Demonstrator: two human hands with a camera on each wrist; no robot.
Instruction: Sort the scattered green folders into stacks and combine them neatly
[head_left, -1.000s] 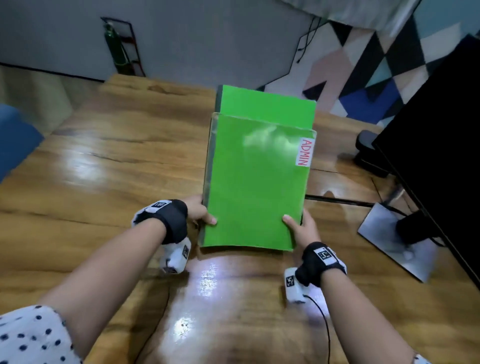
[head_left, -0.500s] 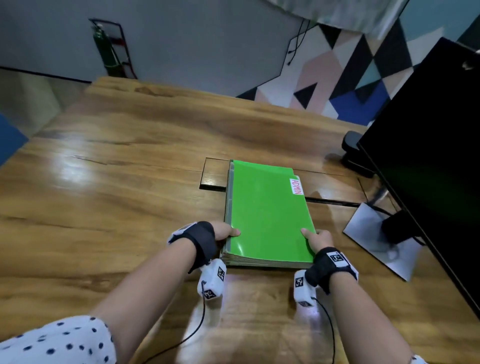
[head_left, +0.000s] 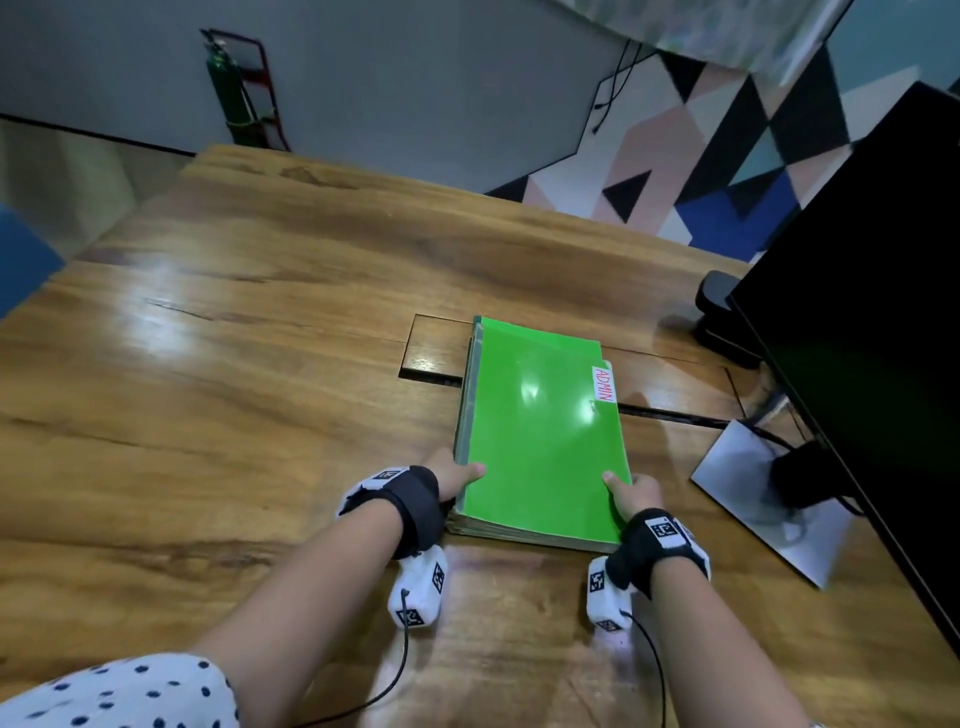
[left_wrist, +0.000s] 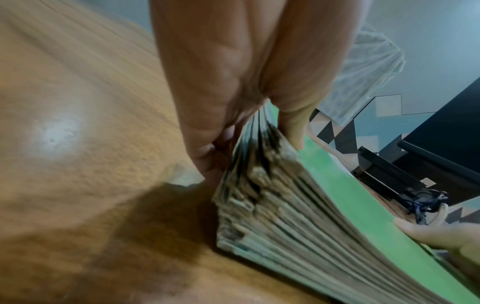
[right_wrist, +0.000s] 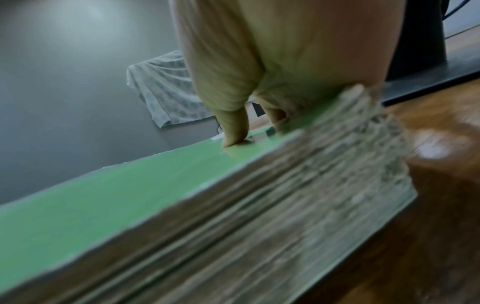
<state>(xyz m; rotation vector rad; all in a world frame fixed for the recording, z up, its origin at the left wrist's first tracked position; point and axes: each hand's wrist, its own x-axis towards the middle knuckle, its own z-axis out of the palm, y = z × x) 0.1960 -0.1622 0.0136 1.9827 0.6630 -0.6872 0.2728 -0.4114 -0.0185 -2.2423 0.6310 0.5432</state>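
Head view: the stack of green folders (head_left: 540, 431) lies flat on the counter (head_left: 234, 389) toward its right edge. Left hand (head_left: 452, 475) and right hand (head_left: 631, 493) each have their grip clamped on its near corners, thumbs on top.

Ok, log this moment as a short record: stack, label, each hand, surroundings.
stack: green folders piled flat on the wooden table, edges roughly aligned
label: white tab reading ADMIN at the top folder's right edge
left hand: grips the stack's near left corner, thumb on top
right hand: grips the near right corner, thumb on top
surroundings: black monitor on a stand to the right; patterned wall behind
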